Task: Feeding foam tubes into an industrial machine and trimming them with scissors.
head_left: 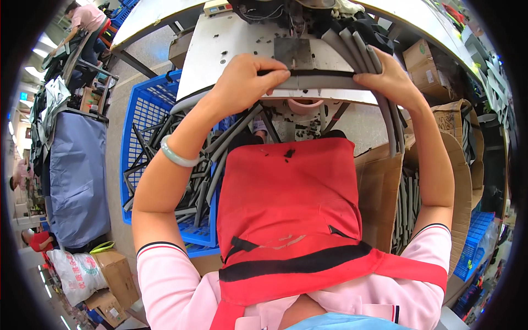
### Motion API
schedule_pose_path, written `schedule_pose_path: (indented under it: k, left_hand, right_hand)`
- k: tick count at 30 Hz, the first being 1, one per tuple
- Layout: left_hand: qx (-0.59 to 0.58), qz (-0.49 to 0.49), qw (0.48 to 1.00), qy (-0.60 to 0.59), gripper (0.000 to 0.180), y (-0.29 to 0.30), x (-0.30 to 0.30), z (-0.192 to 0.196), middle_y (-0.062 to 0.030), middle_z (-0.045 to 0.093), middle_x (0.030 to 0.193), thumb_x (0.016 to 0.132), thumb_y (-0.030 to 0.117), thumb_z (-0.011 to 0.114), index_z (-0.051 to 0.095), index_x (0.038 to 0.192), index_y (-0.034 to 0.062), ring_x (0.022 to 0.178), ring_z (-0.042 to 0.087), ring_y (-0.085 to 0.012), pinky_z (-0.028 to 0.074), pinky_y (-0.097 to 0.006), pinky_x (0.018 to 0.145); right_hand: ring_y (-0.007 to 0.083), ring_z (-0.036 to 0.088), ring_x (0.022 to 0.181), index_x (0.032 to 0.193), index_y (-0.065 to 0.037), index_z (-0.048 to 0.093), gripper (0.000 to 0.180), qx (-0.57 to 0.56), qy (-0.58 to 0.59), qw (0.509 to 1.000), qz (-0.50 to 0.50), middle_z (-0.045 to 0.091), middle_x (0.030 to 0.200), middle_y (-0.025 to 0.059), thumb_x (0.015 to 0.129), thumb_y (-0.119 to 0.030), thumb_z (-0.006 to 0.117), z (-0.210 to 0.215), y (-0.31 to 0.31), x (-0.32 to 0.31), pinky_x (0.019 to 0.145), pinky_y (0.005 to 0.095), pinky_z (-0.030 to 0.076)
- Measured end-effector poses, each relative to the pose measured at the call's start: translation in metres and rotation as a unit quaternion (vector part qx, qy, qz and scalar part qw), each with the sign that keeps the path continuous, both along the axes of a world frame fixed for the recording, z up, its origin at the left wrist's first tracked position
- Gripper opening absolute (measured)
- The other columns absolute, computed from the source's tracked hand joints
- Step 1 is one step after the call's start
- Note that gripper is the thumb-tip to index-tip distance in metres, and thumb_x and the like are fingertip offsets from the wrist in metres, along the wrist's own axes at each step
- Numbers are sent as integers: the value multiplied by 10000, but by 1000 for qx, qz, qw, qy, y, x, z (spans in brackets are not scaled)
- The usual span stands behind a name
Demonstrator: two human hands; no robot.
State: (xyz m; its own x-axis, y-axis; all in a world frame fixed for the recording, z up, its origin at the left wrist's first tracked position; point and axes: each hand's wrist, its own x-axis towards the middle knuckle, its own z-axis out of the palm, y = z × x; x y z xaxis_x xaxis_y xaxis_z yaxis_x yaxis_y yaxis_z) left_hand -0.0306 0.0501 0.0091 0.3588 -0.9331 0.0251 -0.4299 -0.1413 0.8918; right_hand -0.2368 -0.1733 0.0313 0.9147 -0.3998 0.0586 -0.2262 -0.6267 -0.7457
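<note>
A long grey padded strip [324, 82] with a dark edge is stretched sideways along the front of the white sewing table. My left hand [242, 82] pinches it between thumb and fingers, to the left of the machine's needle area. The strip's tail curves down past my left wrist. My right hand [397, 82] is closed around the strip's right part, with the thumb on it. Several more grey strips [357, 49] lie against that hand's fingers and hang over the table edge. Just beyond the stretched strip is the sewing machine [294, 16] with its metal plate [291, 50].
A blue plastic crate [133, 110] full of grey strips stands at my left. An open cardboard box [379, 187] with similar strips is at my right. A red apron [289, 192] covers my lap. Dark scraps dot the white tabletop [220, 44]. Another person [88, 22] works at far left.
</note>
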Motion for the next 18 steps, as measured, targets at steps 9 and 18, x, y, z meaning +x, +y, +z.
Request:
schedule_pose_path:
  k: [9,18]
  left_hand:
    - [6,44,999,-10,308,-37,25,0,-35,632,741,883,247,671,713,998,-35,654,592,-105,469,-257,590]
    - [1,42,999,-5,297,-51,38,-5,-6,619,713,878,264,672,729,1005,2,654,611,-80,427,-232,516]
  right_hand:
    - [138,551,821,1136,11,585,454,-15,-27,999,-6,617,902,72,749,-204,688,-5,-35,28,786,284,452]
    - [125,535,790,1098,9,592,417,-1,-25,1000,-3,602,877,51,758,-214,688,-9,-49,36,763,270,442]
